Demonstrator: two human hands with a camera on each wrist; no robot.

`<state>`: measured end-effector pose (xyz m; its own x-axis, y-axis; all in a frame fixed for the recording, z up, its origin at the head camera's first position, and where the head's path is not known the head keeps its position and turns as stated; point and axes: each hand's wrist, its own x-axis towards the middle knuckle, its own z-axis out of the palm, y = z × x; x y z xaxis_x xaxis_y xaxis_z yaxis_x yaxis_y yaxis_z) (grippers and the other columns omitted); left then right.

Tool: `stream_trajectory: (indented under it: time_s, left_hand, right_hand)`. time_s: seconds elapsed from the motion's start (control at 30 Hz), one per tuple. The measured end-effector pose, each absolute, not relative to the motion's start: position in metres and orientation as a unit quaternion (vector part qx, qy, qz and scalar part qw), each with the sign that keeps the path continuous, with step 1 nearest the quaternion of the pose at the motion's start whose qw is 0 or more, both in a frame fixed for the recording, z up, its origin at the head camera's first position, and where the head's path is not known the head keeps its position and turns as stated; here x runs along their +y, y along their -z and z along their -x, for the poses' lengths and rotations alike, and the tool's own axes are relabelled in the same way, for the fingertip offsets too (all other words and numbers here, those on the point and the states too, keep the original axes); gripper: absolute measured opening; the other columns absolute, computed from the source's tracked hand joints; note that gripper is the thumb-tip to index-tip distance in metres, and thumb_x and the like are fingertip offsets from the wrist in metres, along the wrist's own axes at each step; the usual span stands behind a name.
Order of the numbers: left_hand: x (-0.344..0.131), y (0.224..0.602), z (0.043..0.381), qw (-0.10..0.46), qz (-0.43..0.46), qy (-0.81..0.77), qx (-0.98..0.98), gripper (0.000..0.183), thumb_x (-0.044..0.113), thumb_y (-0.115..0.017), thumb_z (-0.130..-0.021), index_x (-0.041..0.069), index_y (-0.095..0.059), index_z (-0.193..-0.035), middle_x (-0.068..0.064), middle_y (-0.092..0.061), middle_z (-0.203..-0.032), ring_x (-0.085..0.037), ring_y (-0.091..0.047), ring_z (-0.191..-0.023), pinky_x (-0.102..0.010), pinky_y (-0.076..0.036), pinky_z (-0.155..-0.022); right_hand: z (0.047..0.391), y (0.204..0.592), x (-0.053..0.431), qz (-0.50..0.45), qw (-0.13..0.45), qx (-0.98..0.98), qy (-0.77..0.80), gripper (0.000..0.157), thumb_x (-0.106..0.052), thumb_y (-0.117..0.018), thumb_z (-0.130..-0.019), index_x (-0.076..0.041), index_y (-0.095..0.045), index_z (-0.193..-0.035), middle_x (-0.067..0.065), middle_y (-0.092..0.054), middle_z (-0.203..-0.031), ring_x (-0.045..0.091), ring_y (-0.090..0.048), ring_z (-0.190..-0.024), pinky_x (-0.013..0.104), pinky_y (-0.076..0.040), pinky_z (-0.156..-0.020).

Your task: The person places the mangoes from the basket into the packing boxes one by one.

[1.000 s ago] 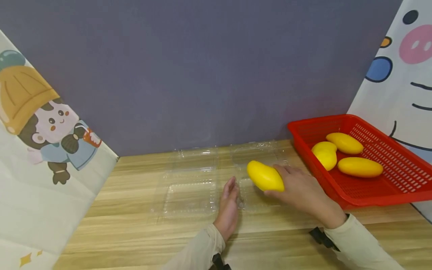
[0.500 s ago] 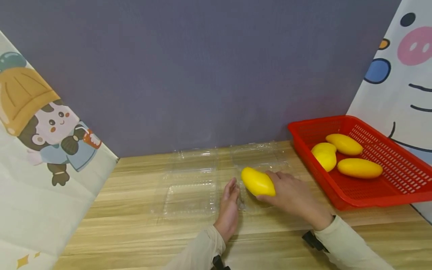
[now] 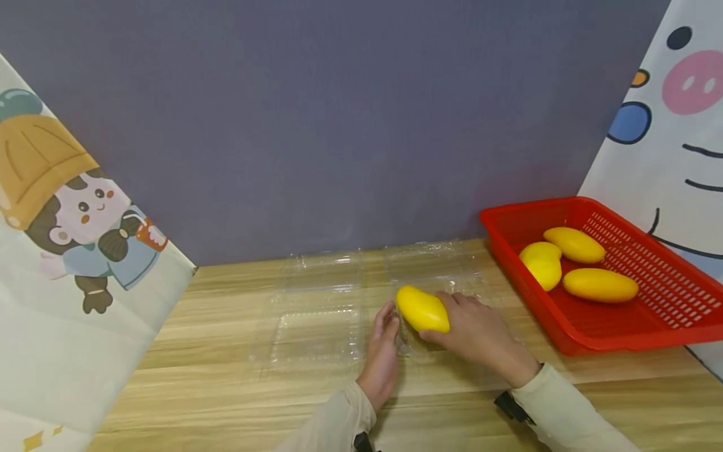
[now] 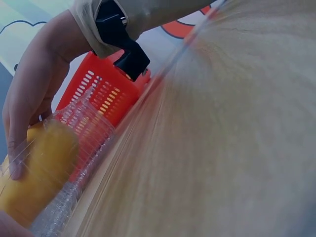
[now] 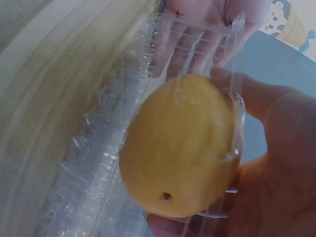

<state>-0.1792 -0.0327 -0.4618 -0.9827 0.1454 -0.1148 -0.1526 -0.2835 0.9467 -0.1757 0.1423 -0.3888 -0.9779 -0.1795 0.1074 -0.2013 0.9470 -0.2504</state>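
A yellow mango (image 3: pixel 420 309) is gripped in my right hand (image 3: pixel 479 331), fingers over its far side and thumb on the near side. It sits low over the right clear plastic clamshell box (image 3: pixel 430 262). Seen from the right wrist, the mango (image 5: pixel 180 143) shows through the box's ribbed clear wall (image 5: pixel 106 148), so it is inside or just at the rim; I cannot tell whether it touches the bottom. My left hand (image 3: pixel 381 358) stands on edge against the box's left side, its fingers fairly straight. Those fingers (image 5: pixel 182 49) show behind the plastic in the right wrist view.
Left of the hands, a second clear clamshell box (image 3: pixel 318 336) lies with its lid spread back. A red perforated basket (image 3: pixel 587 336) at the right holds several mangoes (image 3: pixel 601 285). A grey panel (image 3: pixel 339 125) rises behind the wooden table (image 3: pixel 203 376), with printed sheets either side.
My right hand has moved left and down with the mango, bringing it into the right box near the left hand. The left hand has stayed almost still.
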Motion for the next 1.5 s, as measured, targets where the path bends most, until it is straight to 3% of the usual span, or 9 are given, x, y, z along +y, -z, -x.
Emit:
stream_trajectory:
  time_s: [0.43, 1.17, 1.5]
  left_hand:
    - [-0.032, 0.461, 0.18, 0.096, 0.005, -0.805, 0.585, 0.051, 0.026, -0.042, -0.104, 0.019, -0.031, -0.154, -0.013, -0.023, -0.164, -0.038, -0.013, -0.154, -0.061, -0.004, -0.125]
    - [-0.034, 0.461, 0.181, 0.105, -0.005, -0.809, 0.578, 0.053, 0.026, -0.041, -0.105, 0.017, -0.026, -0.155, -0.014, -0.019, -0.165, -0.036, -0.011, -0.154, -0.06, -0.001, -0.125]
    - [-0.035, 0.46, 0.18, 0.107, -0.006, -0.808, 0.58, 0.052, 0.028, -0.041, -0.106, 0.018, -0.027, -0.155, -0.013, -0.018, -0.164, -0.036, -0.013, -0.154, -0.058, -0.003, -0.126]
  right_hand:
    - [0.178, 0.396, 0.131, -0.084, 0.034, -0.985, -0.149, 0.077, -0.06, -0.073, -0.077, -0.007, -0.057, -0.13, 0.011, -0.066, -0.108, 0.026, -0.063, -0.088, 0.044, -0.052, -0.064]
    - [0.179, 0.4, 0.131, -0.078, 0.027, -0.985, -0.149, 0.078, -0.06, -0.075, -0.076, -0.009, -0.055, -0.132, 0.012, -0.063, -0.113, 0.026, -0.059, -0.087, 0.043, -0.05, -0.064]
    - [0.179, 0.393, 0.141, -0.099, 0.013, -0.982, -0.158, 0.083, -0.065, -0.066, -0.083, -0.012, -0.049, -0.144, 0.02, -0.055, -0.139, 0.042, -0.059, -0.118, 0.063, -0.053, -0.087]
